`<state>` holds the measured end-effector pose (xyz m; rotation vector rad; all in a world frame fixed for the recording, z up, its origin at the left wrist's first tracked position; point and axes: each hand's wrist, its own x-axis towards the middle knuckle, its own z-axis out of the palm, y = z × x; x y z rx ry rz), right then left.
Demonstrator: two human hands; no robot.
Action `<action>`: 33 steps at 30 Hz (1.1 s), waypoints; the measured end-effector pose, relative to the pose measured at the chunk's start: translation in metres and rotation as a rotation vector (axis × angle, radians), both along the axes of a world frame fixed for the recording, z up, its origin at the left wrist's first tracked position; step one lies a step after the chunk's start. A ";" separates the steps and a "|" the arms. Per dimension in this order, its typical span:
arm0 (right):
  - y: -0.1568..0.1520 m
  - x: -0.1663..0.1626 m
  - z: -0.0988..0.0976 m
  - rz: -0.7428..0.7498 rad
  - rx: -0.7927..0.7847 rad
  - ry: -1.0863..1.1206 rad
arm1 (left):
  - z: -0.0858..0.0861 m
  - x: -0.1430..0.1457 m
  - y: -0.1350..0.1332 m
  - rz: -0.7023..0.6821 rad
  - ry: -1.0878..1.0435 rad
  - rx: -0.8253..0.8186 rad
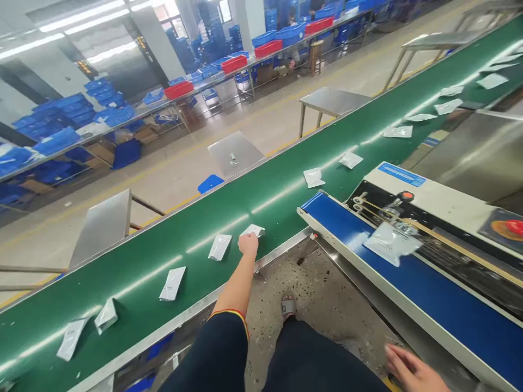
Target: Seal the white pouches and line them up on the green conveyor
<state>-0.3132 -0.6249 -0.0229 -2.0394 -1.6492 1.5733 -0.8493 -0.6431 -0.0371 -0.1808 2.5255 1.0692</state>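
Note:
My left hand [248,244] reaches over the green conveyor belt [286,158], its fingers closed on the near edge of a small white packet [256,230]. Just left of it lies another white packet [219,247], and a further packet [172,283] rests beyond that. Low at the right, my right hand [414,371] hangs beside the blue belt's frame, partly cut off by the picture edge. Its fingers are loosely stretched and nothing shows in them. A shiny white packet [392,243] lies on the blue belt [408,294], against the sealing machine [392,209].
Several more packets [398,132] are spread along the green belt. Steel tables [333,101] stand past its far side. Farther back, a long bench holds red bins [180,89] and blue bins [153,96]. The machine carries a red button [515,226].

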 end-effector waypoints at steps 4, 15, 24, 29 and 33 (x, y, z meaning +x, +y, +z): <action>0.027 -0.066 0.017 0.223 0.285 0.141 | 0.013 0.079 0.014 -0.293 -0.008 0.118; 0.057 -0.036 0.064 0.007 0.736 0.313 | 0.066 0.307 0.065 -1.002 -0.504 0.719; 0.058 0.098 0.032 -0.700 0.502 0.213 | 0.065 0.443 0.132 -1.464 -0.225 0.542; 0.107 0.172 0.007 -1.023 0.390 0.240 | 0.045 0.532 0.200 -1.369 -0.320 0.334; 0.148 0.206 0.001 -1.024 0.345 0.276 | 0.023 0.572 0.225 -1.233 -0.441 0.309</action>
